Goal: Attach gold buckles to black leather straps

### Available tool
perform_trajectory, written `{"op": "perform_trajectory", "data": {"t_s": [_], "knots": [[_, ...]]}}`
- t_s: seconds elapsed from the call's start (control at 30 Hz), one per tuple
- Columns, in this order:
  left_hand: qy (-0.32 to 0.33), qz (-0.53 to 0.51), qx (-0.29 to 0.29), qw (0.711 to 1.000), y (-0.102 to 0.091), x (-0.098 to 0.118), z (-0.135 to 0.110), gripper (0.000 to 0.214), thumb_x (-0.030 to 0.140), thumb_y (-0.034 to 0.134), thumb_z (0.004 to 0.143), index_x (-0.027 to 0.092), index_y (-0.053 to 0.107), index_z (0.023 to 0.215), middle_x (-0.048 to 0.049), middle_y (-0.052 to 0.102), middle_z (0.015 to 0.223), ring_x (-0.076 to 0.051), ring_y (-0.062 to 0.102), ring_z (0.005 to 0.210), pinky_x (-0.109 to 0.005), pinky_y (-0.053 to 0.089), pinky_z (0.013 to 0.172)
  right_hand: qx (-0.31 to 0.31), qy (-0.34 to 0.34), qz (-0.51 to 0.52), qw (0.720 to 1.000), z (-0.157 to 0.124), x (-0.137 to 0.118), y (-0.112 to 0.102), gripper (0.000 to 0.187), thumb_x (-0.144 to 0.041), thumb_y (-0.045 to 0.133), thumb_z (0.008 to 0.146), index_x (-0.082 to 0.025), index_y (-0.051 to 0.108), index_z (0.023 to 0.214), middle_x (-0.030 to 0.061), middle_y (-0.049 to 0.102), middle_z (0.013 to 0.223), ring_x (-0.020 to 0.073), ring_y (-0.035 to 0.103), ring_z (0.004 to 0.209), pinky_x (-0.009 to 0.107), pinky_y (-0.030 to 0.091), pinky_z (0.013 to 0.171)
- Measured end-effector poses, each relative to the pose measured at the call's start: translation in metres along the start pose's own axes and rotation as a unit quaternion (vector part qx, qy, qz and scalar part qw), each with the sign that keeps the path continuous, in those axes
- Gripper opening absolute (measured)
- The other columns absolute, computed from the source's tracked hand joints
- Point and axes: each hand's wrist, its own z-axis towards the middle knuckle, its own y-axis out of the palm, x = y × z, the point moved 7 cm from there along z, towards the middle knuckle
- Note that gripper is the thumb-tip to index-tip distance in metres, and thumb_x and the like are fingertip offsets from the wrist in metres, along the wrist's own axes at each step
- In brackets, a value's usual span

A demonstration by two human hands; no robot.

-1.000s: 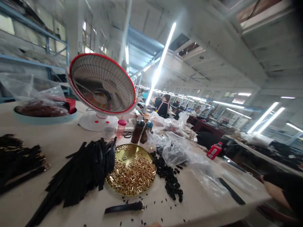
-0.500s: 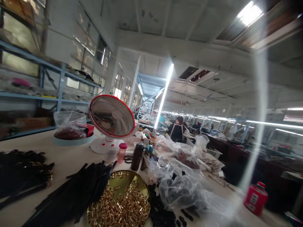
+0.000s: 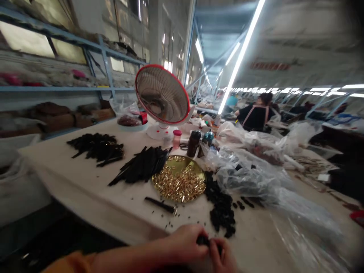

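Note:
At the table's front edge my left hand [image 3: 189,242] is closed around a small black piece [image 3: 202,239], most of it hidden by the fingers. My right hand [image 3: 223,254] meets it there, fingers closed on the same dark piece. Ahead of the hands lies one black strap [image 3: 159,204] with a gold-coloured end, among tiny dark bits. Beyond it, a round gold tray [image 3: 179,161] bears many small gold buckles [image 3: 182,184]. Black straps [image 3: 140,165] are heaped left of the tray, and small black pieces [image 3: 222,212] are piled right of it.
A red-rimmed fan heater [image 3: 162,94], a pink-lidded cup [image 3: 176,139] and a dark bottle [image 3: 194,143] stand behind the tray. Crumpled clear plastic bags [image 3: 256,178] spread over the right side. Another strap heap [image 3: 96,148] lies far left. A person [image 3: 257,113] sits farther back.
The view has tilted down and turned left. Both my hands, the single strap and the table's front edge have come into sight; the red bottle at right is now mostly out of frame.

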Motion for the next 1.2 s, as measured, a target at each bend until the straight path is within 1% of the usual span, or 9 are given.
{"op": "perform_trajectory", "data": {"t_s": [0.07,0.23,0.37,0.47,0.53,0.67,0.9,1.1,1.2], "knots": [[0.029,-0.034,-0.015,0.999,-0.003,0.002,-0.004,0.026,0.023,0.056,0.072,0.016,0.06,0.096,-0.001,0.062,0.091,-0.017,0.055,0.086,-0.028,0.043,0.077,0.071,0.023,0.102,0.992,-0.01,0.008,0.005,0.023,-0.043,0.065,0.069,-0.023,0.055,0.069,-0.0066,0.042,0.048,0.0098,0.041,0.043,0.021,0.034,0.038],[0.056,-0.204,-0.113,0.971,-0.012,0.009,-0.012,0.029,0.02,0.055,0.074,0.012,0.056,0.102,-0.0015,0.063,0.091,-0.012,0.055,0.084,-0.024,0.042,0.079,0.037,0.052,0.281,0.957,-0.019,-0.005,0.036,0.027,-0.041,0.064,0.07,-0.02,0.047,0.064,-0.0079,0.042,0.051,0.0048,0.029,0.039,0.019,0.025,0.038],[0.099,-0.113,-0.101,0.983,-0.021,0.01,-0.02,0.029,0.022,0.054,0.075,0.014,0.056,0.103,-0.0018,0.062,0.093,-0.012,0.055,0.085,-0.023,0.042,0.077,0.146,-0.021,0.06,0.987,-0.028,-0.016,0.024,0.024,-0.045,0.06,0.072,-0.022,0.052,0.073,-0.0051,0.049,0.052,0.0096,0.039,0.043,0.023,0.03,0.043],[0.13,0.008,-0.045,0.99,-0.025,0.003,-0.024,0.029,0.027,0.053,0.076,0.017,0.057,0.103,-0.0032,0.061,0.097,-0.015,0.055,0.088,-0.024,0.041,0.077,0.223,-0.098,-0.172,0.954,-0.032,-0.025,0.02,0.023,-0.044,0.059,0.071,-0.022,0.055,0.076,0.0009,0.058,0.064,0.016,0.05,0.056,0.028,0.036,0.053],[0.123,0.067,-0.029,0.99,-0.026,-0.005,-0.025,0.029,0.028,0.052,0.077,0.017,0.057,0.103,-0.0044,0.062,0.097,-0.017,0.055,0.089,-0.026,0.041,0.076,0.206,-0.113,-0.236,0.943,-0.029,-0.024,0.028,0.023,-0.045,0.057,0.072,-0.022,0.056,0.075,0.0027,0.06,0.068,0.0181,0.052,0.059,0.031,0.037,0.056],[0.123,0.095,-0.032,0.987,-0.035,-0.018,-0.025,0.031,0.031,0.052,0.077,0.017,0.057,0.104,-0.0051,0.062,0.097,-0.018,0.056,0.088,-0.026,0.041,0.075,0.165,-0.092,-0.194,0.963,-0.017,-0.017,0.045,0.026,-0.046,0.051,0.075,-0.02,0.055,0.074,0.0018,0.059,0.063,0.018,0.053,0.058,0.03,0.041,0.054],[0.117,-0.032,-0.099,0.988,-0.052,-0.032,-0.028,0.036,0.014,0.043,0.075,0.015,0.057,0.109,-0.0016,0.063,0.093,-0.012,0.055,0.081,-0.019,0.041,0.072,0.162,-0.071,-0.155,0.972,-0.003,-0.013,0.064,0.029,-0.048,0.051,0.076,-0.02,0.054,0.074,-0.0005,0.056,0.056,0.0167,0.052,0.053,0.028,0.04,0.048],[0.074,-0.021,-0.064,0.995,-0.046,-0.047,-0.019,0.031,0.023,0.052,0.073,0.014,0.061,0.101,-0.0029,0.063,0.092,-0.014,0.055,0.082,-0.022,0.041,0.073,0.174,-0.075,-0.191,0.963,-0.002,-0.005,0.065,0.029,-0.049,0.051,0.076,-0.02,0.052,0.073,0.0017,0.057,0.062,0.018,0.053,0.057,0.031,0.042,0.054],[0.057,-0.024,-0.072,0.996,-0.042,-0.054,-0.013,0.037,0.026,0.058,0.069,0.014,0.058,0.104,-0.0041,0.062,0.093,-0.015,0.055,0.083,-0.023,0.041,0.071,0.132,-0.039,-0.175,0.975,-0.001,0.006,0.065,0.028,-0.048,0.048,0.078,-0.021,0.049,0.073,-0.0007,0.054,0.058,0.0156,0.049,0.052,0.028,0.039,0.048]]}}
